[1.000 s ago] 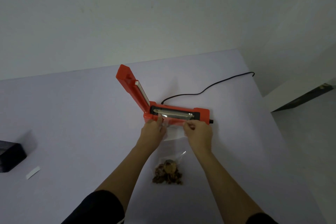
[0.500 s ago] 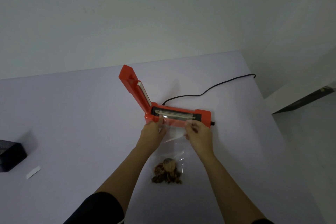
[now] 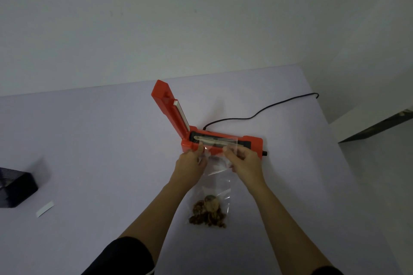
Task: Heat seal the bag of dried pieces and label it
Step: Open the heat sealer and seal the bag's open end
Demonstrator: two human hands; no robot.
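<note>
Head view.
- Sealer (image 3: 250, 144): orange, on the table (image 3: 89, 140). Its lid (image 3: 169, 107) was raised, as it had been a second before. A black cord (image 3: 268, 109) ran off behind it.
- Bag (image 3: 218, 187): clear, with its mouth laid across the sealer's strip. The film was drawn out flat toward the person, where a second earlier it had been bunched.
- Dried pieces (image 3: 207, 214): heaped at the bag's near end, between the forearms, and not shifted.
- Left hand (image 3: 190, 163): the bag's left top corner was pinched, at the sealer's front edge, as before.
- Right hand (image 3: 245, 161): the right top corner was pinched, with the fingers more in view than before.
- Label (image 3: 45, 209): a white strip, far left, beside a black box (image 3: 15, 187). Both were unmoved.
</note>
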